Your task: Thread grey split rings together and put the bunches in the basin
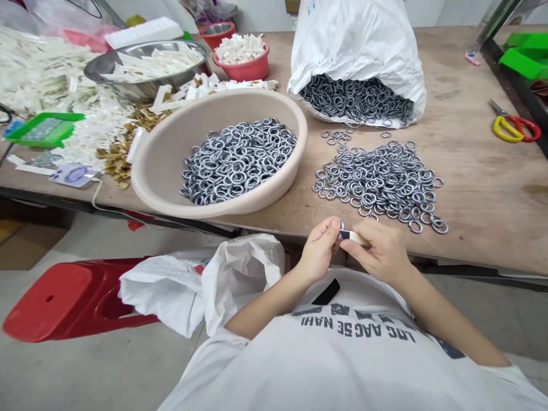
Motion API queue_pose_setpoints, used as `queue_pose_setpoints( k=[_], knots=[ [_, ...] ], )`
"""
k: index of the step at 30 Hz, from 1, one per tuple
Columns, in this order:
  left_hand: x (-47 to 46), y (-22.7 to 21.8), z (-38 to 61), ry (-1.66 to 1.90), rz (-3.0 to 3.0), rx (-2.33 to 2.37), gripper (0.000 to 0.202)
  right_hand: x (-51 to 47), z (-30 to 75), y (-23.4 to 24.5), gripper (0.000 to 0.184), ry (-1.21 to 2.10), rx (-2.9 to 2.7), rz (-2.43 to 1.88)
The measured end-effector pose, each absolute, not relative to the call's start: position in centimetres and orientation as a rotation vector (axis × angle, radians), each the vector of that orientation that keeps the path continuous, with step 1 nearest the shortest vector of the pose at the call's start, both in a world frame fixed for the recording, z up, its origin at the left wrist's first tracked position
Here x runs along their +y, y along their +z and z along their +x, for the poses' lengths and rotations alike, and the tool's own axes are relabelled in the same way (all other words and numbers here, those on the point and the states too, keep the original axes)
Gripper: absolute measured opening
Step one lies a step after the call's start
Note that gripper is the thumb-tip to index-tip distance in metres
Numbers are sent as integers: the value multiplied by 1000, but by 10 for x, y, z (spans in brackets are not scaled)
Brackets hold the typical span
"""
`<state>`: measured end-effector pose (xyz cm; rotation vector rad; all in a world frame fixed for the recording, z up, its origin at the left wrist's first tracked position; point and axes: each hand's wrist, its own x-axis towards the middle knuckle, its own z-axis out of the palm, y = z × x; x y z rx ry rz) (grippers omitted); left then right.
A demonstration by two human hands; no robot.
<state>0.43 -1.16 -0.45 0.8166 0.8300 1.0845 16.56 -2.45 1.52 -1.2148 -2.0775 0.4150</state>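
Observation:
My left hand (319, 246) and my right hand (382, 251) meet just in front of the table's near edge, above my lap. The left fingers pinch a small metal ring (341, 226). The right fingers are closed on a short pale strap piece (354, 237) that touches the ring. A loose pile of grey metal rings (381, 180) lies on the wooden table (479, 171) right behind my hands. A beige basin (171, 154) to the left holds many more rings.
A white sack (355, 45) spills rings at the back. Yellow-and-red scissors (514, 127) lie far right. White plastic pieces fill a steel bowl (141, 63) and red bowl (244, 60). A red stool (64, 297) and white bag (205, 285) sit at my left.

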Motion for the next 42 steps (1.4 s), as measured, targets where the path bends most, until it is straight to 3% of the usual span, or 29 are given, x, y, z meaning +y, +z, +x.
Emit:
queue_pose_setpoints(
  k=[11,17,20,23,28,30,37,42],
  knots=[
    [-27,-2,-1,948,1024,728,45,-1,176,15,43,522,-1979,-1490],
    [-17,-5,-14,1010,943,842,38,52,155,16,34,118,-2169,-1813],
    [-8,-7,-21,1030,869,916,35,67,143,17,26,68,-2268,-1893],
    [-3,-6,-24,1079,740,925,37,66,142,19,21,256,-2138,-1797],
    [0,-2,-13,1131,668,898,39,26,142,22,21,1221,-1595,-1237],
    [-1,-2,-5,1130,684,892,40,8,137,19,25,1386,-1387,-1145],
    [-9,-6,4,1048,739,789,43,-1,139,5,28,1349,-1229,-1103],
    [-11,-4,-3,1010,770,737,46,-3,153,17,27,1016,-1609,-1166]
  ],
)
